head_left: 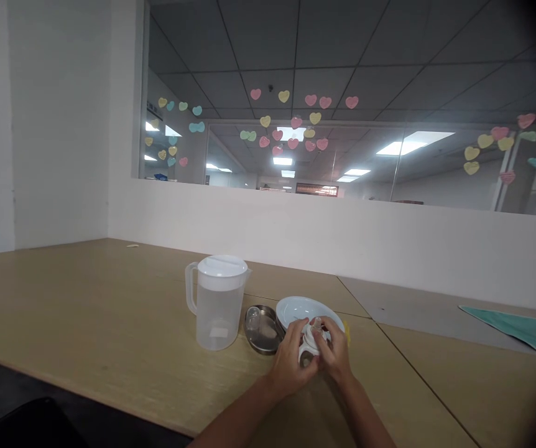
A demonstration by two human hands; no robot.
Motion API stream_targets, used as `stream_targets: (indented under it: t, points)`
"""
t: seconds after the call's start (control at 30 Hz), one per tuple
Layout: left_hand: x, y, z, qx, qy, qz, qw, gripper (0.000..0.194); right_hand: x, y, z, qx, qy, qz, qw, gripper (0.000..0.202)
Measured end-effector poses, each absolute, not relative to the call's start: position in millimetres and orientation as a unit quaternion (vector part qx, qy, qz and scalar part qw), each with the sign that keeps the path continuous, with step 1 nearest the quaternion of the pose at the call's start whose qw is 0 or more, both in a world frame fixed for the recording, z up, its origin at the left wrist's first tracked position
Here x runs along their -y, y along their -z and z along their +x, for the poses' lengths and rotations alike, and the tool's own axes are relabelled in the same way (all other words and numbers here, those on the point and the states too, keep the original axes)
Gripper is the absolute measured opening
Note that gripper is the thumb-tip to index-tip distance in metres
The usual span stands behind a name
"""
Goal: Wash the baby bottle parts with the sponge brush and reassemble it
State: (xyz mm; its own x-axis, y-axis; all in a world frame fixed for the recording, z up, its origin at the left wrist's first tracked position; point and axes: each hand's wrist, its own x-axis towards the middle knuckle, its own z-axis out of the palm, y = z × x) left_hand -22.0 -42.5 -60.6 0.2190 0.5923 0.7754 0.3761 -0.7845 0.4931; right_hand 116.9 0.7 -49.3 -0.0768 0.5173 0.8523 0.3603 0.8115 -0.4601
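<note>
Apparently for steadiness, left hand [291, 359] and right hand [336, 353] are gripping a teated bottle [313, 340] from opposite sides.
They are holding it just before a pale bowl [298, 307]; nearby, a steel dish [268, 340] is cradling a clear cap [252, 318], perhaps against rolling.

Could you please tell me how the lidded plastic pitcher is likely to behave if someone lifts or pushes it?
The pitcher looks like translucent plastic, so probably stiff, though I cannot tell whether it is full. Being taller than wide, it may tip if pushed near the lid. The side handle should make slipping less likely.
</note>
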Motion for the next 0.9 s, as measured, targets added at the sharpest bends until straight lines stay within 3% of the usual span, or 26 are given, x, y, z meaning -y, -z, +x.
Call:
stream_targets:
  t: [0.3,0.67,0.9]
  points:
    - [46.7,53.3,-21.6,-0.294,-0.539,0.784,0.091,0.065,-2.1,45.2,118.4,0.732,-0.136,-0.285,0.604,0.026]
    - [47.4,52.9,-21.4,-0.302,-0.533,0.783,0.108,0.065,-2.9,41.9,112.1,0.676,-0.264,-0.229,0.649,0.013]
    - [46.6,53.1,-21.3,-0.297,-0.535,0.784,0.111,0.064,-2.8,41.8,110.1,0.676,-0.262,-0.211,0.656,0.015]
